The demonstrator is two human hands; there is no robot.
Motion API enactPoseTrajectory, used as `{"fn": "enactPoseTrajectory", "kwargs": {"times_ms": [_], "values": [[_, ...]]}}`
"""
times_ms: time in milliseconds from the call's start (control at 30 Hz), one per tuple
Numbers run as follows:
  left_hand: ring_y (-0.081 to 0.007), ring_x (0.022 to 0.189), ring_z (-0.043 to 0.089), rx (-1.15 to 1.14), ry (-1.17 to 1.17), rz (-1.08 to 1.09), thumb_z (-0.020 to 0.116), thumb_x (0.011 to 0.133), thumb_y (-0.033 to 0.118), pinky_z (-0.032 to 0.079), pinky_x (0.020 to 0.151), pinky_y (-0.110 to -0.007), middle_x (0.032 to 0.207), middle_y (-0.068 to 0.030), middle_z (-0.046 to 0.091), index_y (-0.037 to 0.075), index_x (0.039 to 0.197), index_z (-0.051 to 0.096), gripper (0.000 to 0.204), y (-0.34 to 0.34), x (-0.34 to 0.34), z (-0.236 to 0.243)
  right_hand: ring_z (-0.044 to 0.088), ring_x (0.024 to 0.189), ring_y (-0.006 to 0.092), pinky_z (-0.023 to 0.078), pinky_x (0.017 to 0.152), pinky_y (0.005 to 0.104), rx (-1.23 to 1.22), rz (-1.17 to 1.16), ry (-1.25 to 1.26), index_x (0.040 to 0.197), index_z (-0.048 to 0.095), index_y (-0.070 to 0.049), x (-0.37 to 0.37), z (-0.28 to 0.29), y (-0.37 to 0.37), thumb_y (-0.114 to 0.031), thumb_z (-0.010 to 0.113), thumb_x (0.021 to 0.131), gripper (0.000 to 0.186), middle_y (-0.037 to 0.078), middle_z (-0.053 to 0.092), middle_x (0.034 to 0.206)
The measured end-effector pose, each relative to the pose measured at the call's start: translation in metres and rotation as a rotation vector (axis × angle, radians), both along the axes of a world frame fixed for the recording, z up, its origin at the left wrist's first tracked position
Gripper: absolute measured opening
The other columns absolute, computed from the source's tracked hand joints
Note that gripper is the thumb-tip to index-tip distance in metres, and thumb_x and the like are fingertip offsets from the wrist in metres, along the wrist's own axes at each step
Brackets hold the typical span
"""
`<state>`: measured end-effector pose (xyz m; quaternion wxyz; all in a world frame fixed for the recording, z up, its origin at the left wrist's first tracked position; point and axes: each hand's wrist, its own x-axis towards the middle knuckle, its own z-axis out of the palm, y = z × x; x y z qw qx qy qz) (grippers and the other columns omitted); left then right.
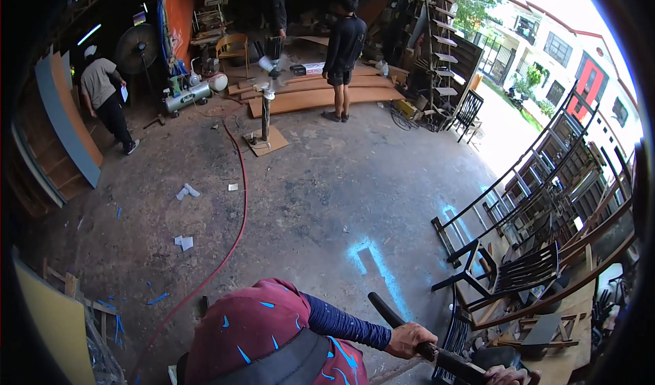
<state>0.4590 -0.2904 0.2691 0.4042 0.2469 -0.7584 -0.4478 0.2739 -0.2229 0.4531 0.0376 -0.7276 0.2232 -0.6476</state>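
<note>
My left hand (409,339), at the end of a navy patterned sleeve, is closed round a dark curved bar (386,311) that looks like part of a piece of furniture. Its rounded end points up and to the left, and the bar runs down to the right past the hand. Low at the right, my right hand (506,375) has its fingers curled over the same dark piece; the lower edge cuts off the rest of it. My maroon shirt (245,323) with blue marks and a black strap fills the lower middle.
A dark slatted chair (522,272), ladders and furniture frames crowd the right. Blue paint marks (382,272) are on the floor ahead. A red hose (242,214) crosses the floor at left. Farther off are a pedestal fan (269,68), an air compressor (187,97), curved brown panels (327,95) and several people.
</note>
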Motion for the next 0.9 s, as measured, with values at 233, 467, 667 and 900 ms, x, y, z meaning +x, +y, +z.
{"fn": "enactPoseTrajectory", "kwargs": {"times_ms": [233, 467, 667, 900], "values": [[-0.0409, 0.082, 0.063, 0.090, 0.044, -0.087, 0.071, 0.074, 0.008, 0.047, 0.070, -0.047, 0.080, -0.0180, 0.062, 0.005, 0.089, 0.058, 0.021, 0.044, -0.051, -0.001, 0.040, 0.064, 0.0188, 0.043, 0.061, 0.0352, 0.324, 0.019, -0.285, 0.095, 0.044, -0.004, -0.017, 0.006, 0.052, -0.021, 0.042, 0.106, 0.020, 0.006, 0.041, 0.078], [-0.0372, 0.081, 0.065, 0.121, -0.052, 0.018, 0.074, 0.075, 0.010, 0.048, 0.070, -0.045, 0.080, -0.0160, 0.063, 0.005, 0.090, 0.060, 0.021, 0.106, -0.101, -0.009, 0.042, 0.059, 0.0170, 0.045, 0.064, 0.0376, 0.428, 0.247, -0.601, 0.099, 0.044, -0.007, -0.053, 0.007, 0.093, -0.014, 0.053, 0.101, 0.011, 0.004, 0.041, 0.070], [-0.0327, 0.075, 0.066, 0.170, -0.074, 0.047, 0.077, 0.079, 0.013, 0.049, 0.068, -0.042, 0.077, -0.0144, 0.065, 0.005, 0.090, 0.062, 0.020, 0.126, -0.113, 0.005, 0.048, 0.057, 0.0164, 0.047, 0.056, 0.0337, 0.411, 0.261, -0.567, 0.111, 0.041, -0.008, -0.074, 0.021, 0.095, -0.007, 0.060, 0.099, 0.023, 0.007, 0.050, 0.070], [-0.0331, 0.068, 0.064, 0.159, -0.124, 0.188, 0.077, 0.078, 0.019, 0.048, 0.064, -0.042, 0.071, -0.0153, 0.063, 0.006, 0.085, 0.063, 0.020, 0.113, -0.125, 0.025, 0.039, 0.056, 0.0066, 0.040, 0.054, 0.0227, 0.419, 0.146, -0.748, 0.106, 0.043, -0.010, -0.082, 0.025, 0.091, -0.014, 0.061, 0.099, 0.020, -0.001, 0.041, 0.072]]}}
